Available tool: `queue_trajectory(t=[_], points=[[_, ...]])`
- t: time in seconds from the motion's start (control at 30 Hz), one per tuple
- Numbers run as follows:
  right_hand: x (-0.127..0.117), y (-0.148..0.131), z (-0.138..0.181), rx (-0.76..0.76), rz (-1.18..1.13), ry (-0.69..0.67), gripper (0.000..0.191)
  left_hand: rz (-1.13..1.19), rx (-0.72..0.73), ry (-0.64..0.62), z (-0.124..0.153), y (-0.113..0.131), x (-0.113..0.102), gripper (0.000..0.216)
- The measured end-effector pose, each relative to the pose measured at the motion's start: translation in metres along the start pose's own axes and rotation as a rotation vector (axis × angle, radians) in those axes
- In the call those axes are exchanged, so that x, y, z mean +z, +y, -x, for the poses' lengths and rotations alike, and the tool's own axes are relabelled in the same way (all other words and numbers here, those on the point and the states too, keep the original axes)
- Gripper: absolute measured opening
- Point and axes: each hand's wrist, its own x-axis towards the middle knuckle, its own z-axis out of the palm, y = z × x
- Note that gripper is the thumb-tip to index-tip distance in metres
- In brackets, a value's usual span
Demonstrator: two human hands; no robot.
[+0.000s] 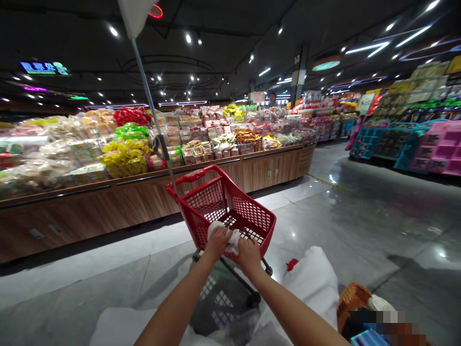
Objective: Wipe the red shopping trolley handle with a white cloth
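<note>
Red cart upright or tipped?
Upright: the red cart stands with its visible wheels down on the floor and its open top facing up.

The red cart (251, 210), its walls latticed, stands upright; a white cloth (234, 241) lies crumpled at the cart's near rim.

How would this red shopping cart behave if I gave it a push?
The red cart should roll readily, since it stands on wheels. Its open lattice walls suggest it's fairly light for its size. The tall pole rising by its handle may sway.
</note>
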Motion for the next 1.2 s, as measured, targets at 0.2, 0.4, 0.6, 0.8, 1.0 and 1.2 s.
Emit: queue_trajectory(t=[0.2, 0.4, 0.6, 0.8, 1.0, 1.2], points=[[0.001, 0.047, 0.009, -0.137, 0.115, 0.038, 0.014, -0.056, 0.185, -0.05, -0.002, -0.01, -0.017, 0.034], [-0.02, 0.084, -0.007, -0.127, 0.171, -0.019, 0.017, -0.208, 0.011, 0.017, 0.005, -0.099, -0.064, 0.025], [-0.02, 0.075, -0.023, -0.094, 0.173, -0.013, 0.012, -0.142, -0.082, 0.045, -0.004, -0.016, -0.042, 0.049], [-0.015, 0.063, -0.022, -0.108, 0.133, -0.05, 0.015, -0.108, -0.06, -0.043, -0.031, 0.059, -0.012, 0.032], [-0.025, 0.066, -0.03, -0.156, 0.155, -0.166, 0.019, -0.195, -0.056, -0.092, 0.008, -0.039, -0.053, 0.025], [-0.028, 0.056, -0.044, -0.167, 0.186, -0.241, 0.018, -0.3, -0.199, -0.136, 0.044, -0.086, -0.085, 0.023]])
